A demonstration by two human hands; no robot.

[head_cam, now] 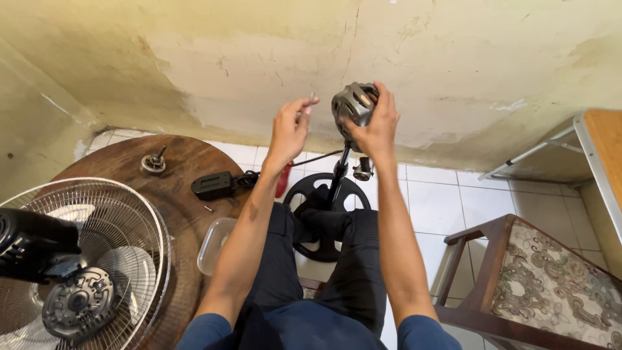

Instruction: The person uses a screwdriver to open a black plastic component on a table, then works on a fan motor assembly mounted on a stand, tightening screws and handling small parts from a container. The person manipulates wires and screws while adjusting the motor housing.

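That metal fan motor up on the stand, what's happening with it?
A seated person grips the grey metal fan motor with the right hand, atop a black stand pole rising from a round black base between their legs. The left hand is raised beside it, its fingers pinching something small that I cannot make out. On the round wooden table at left sit a wire fan guard and a black rectangular part.

Both arms raised; left hand (pixel 289 126) pinching (fingertips together); right hand (pixel 376 123) clasped.
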